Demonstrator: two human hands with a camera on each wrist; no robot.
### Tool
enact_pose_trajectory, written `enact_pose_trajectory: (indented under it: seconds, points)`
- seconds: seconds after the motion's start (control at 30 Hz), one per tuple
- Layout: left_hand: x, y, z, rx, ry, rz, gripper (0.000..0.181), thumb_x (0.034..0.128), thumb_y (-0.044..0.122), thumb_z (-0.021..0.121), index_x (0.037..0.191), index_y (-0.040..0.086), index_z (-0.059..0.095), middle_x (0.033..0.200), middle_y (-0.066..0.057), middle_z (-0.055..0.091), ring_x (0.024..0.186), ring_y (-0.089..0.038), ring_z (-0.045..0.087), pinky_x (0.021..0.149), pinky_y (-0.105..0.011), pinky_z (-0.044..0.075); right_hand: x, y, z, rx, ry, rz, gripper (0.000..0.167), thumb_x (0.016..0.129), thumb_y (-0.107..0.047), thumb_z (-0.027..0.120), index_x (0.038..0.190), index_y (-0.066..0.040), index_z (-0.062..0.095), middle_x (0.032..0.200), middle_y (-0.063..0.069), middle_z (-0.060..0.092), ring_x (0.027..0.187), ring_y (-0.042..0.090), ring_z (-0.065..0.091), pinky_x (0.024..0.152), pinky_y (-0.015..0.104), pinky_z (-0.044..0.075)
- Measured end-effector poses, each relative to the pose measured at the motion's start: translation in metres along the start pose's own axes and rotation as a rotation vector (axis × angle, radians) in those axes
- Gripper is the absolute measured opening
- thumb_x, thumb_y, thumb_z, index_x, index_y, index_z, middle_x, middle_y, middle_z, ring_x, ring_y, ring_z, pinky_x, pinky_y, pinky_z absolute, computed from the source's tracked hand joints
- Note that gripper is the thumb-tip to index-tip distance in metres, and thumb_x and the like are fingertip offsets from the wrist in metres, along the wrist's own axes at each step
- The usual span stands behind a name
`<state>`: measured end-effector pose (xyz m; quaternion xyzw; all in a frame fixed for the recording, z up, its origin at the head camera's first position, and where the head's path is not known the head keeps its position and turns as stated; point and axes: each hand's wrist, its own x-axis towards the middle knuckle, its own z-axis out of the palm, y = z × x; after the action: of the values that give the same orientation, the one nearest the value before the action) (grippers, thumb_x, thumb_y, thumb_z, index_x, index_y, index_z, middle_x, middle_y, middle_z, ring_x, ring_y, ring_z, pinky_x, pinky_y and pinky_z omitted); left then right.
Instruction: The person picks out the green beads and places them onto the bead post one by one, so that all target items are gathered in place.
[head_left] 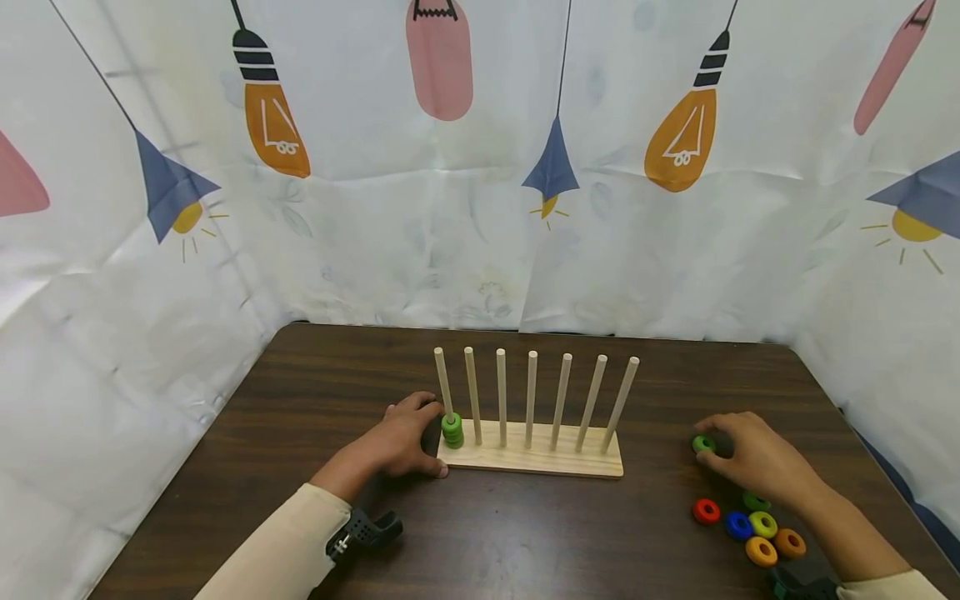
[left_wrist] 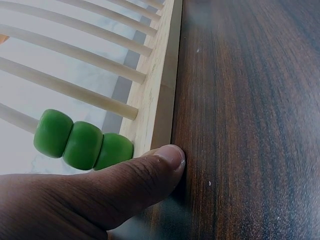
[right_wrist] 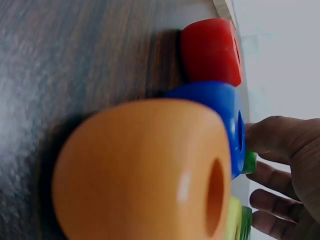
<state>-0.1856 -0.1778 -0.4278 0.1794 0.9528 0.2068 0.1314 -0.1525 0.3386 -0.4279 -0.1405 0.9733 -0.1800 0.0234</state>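
Observation:
A pale wooden base [head_left: 525, 450] carries a row of upright pegs. Three green beads [left_wrist: 82, 145] are stacked on its leftmost peg. My left hand [head_left: 401, 437] grips the left end of the base, the thumb [left_wrist: 165, 157] on its near edge. Right of the base, my right hand [head_left: 765, 458] pinches a green bead [head_left: 703, 444] between thumb and fingers, at the table top. In the right wrist view this bead [right_wrist: 249, 162] is partly hidden behind a blue bead [right_wrist: 215, 102].
Below my right hand lie a red bead [head_left: 706, 511], a blue bead [head_left: 738, 526], another green bead [head_left: 756, 502], a yellow-green bead [head_left: 763, 524] and two orange beads [head_left: 761, 552]. A patterned white cloth [head_left: 480, 250] hangs behind the brown table [head_left: 360, 358].

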Motion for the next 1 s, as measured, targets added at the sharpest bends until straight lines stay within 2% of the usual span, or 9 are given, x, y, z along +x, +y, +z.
enact_pose_trajectory:
  seconds: [0.4, 0.67, 0.87, 1.0]
  points:
    - [-0.002, 0.001, -0.002, 0.002, -0.003, 0.016, 0.083, 0.0734, 0.038, 0.094, 0.141, 0.009, 0.055, 0.156, -0.023, 0.035, 0.144, -0.046, 0.032, 0.114, -0.068, 0.021, 0.001, 0.004, 0.000, -0.033, -0.026, -0.003, 0.037, 0.085, -0.023, 0.085, 0.117, -0.009, 0.072, 0.112, 0.010, 0.070, 0.105, 0.043, 0.062, 0.080, 0.061, 0.052]
    - [-0.001, 0.000, -0.001, -0.001, -0.005, 0.018, 0.081, 0.0741, 0.037, 0.094, 0.140, 0.009, 0.055, 0.156, -0.023, 0.035, 0.144, -0.046, 0.032, 0.114, -0.068, 0.021, -0.001, -0.003, -0.003, -0.011, 0.052, 0.027, 0.041, 0.088, -0.030, 0.082, 0.120, -0.008, 0.067, 0.109, 0.011, 0.068, 0.101, 0.036, 0.064, 0.075, 0.054, 0.054]
    - [-0.001, 0.000, -0.001, 0.004, -0.009, 0.009, 0.081, 0.0747, 0.036, 0.094, 0.141, 0.009, 0.055, 0.157, -0.023, 0.035, 0.144, -0.046, 0.032, 0.115, -0.067, 0.021, 0.001, -0.015, -0.016, 0.026, 0.130, -0.012, 0.036, 0.091, -0.028, 0.080, 0.119, -0.009, 0.070, 0.114, 0.011, 0.068, 0.105, 0.037, 0.064, 0.080, 0.058, 0.053]
    - [-0.001, 0.000, -0.001, 0.009, -0.005, 0.014, 0.082, 0.0744, 0.036, 0.094, 0.141, 0.009, 0.055, 0.156, -0.023, 0.035, 0.144, -0.047, 0.033, 0.114, -0.068, 0.021, 0.003, -0.023, -0.025, 0.028, 0.193, -0.057, 0.034, 0.091, -0.025, 0.081, 0.119, -0.009, 0.071, 0.113, 0.011, 0.068, 0.102, 0.035, 0.064, 0.078, 0.056, 0.053]
